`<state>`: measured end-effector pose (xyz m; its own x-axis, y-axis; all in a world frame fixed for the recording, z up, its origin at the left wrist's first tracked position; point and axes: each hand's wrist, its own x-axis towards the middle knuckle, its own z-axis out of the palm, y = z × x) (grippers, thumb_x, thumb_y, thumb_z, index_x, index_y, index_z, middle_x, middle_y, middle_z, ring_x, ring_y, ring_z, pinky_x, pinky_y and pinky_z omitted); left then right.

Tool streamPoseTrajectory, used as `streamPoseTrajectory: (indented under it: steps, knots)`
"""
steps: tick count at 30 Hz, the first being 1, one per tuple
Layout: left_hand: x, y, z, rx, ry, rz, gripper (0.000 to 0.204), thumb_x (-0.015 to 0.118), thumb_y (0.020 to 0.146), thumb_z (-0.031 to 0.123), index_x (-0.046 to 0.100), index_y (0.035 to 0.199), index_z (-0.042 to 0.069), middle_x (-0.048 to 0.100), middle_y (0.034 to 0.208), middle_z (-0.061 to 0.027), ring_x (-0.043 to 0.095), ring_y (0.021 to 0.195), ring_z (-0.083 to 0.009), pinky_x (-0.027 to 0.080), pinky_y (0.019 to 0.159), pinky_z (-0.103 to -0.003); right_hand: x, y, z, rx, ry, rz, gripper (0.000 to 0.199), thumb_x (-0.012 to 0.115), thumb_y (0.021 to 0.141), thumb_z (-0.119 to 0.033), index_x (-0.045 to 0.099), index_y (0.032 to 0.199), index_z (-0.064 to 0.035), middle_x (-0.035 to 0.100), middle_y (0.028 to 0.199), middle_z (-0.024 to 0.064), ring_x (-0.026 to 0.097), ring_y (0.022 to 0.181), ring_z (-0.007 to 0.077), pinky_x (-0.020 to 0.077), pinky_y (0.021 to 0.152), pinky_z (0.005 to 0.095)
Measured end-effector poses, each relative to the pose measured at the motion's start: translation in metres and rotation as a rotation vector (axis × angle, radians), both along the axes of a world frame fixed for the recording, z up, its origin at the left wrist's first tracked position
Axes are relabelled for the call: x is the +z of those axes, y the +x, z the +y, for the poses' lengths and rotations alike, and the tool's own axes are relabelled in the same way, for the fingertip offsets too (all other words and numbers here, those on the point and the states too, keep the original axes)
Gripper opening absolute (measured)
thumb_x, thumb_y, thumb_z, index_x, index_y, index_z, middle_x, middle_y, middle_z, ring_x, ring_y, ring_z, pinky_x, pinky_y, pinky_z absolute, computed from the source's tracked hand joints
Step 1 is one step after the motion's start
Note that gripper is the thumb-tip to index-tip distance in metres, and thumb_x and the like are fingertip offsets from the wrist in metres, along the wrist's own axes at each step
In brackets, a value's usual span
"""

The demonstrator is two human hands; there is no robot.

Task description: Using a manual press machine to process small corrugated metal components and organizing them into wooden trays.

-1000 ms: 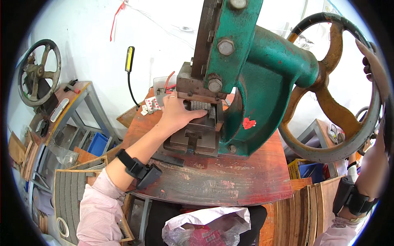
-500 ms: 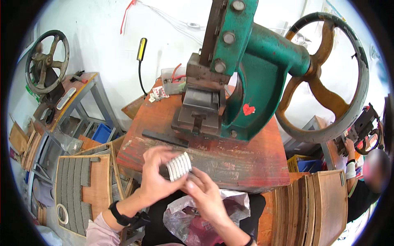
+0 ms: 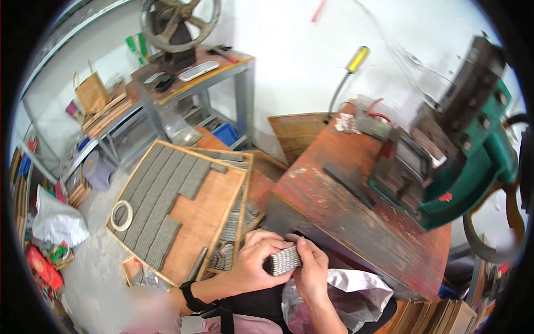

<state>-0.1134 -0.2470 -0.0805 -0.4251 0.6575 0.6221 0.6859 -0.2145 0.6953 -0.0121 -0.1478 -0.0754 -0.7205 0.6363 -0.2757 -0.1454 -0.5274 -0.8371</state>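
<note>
A small block of ribbed silver-grey pieces (image 3: pixel 286 261), packed side by side in rows, sits between my two hands just short of the bench edge. My left hand (image 3: pixel 255 260) wraps round its left side, fingers curled. Against its right end press the fingers and thumb of my right hand (image 3: pixel 312 268). Left of my hands lies a wood-framed tray (image 3: pixel 192 217) with long rows of similar grey ribbed pieces (image 3: pixel 157 186) and a bare brown area. A pale ring, perhaps a tape roll (image 3: pixel 128 218), rests on those rows. Below my right hand is a crumpled plastic bag (image 3: pixel 356 292).
A green press (image 3: pixel 473 195) stands on the worn red bench (image 3: pixel 334 195), with a dark metal bar (image 3: pixel 349 186) lying before it. More trays (image 3: pixel 245 222) are stacked under the top one. At back left, a side table (image 3: pixel 203 86) carries a second handwheel machine (image 3: pixel 181 28).
My view has swung left, bringing the tray nearer the middle and the press to the right. Both hands still hold the ribbed block, the right now pressed closer on its end.
</note>
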Motion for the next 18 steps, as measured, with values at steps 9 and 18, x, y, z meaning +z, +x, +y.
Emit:
streamPoseTrajectory:
  steps: [9,18]
  knots:
    - [-0.035,-0.087,-0.140,0.484,-0.098,-0.428,0.041,0.078,0.060,0.002,0.052,0.092,0.000,0.061,0.096,-0.0140,0.056,0.098,-0.0205,0.045,0.084,-0.032,-0.081,-0.122,-0.083,0.802,1.305,0.124,0.017,0.063,0.076,-0.005,0.065,0.091,0.0001,0.062,0.097,0.0153,0.056,0.097,0.0339,0.0451,0.083,0.0380]
    - [-0.037,-0.111,-0.163,0.631,-0.017,-0.523,0.039,0.075,0.061,-0.001,0.049,0.091,0.000,0.061,0.098,-0.0117,0.057,0.096,-0.0169,0.043,0.089,-0.031,-0.086,-0.150,-0.126,1.336,1.651,-0.048,0.029,0.073,0.068,-0.016,0.067,0.095,-0.0063,0.057,0.108,0.0118,0.045,0.115,0.0304,0.0383,0.092,0.0453]
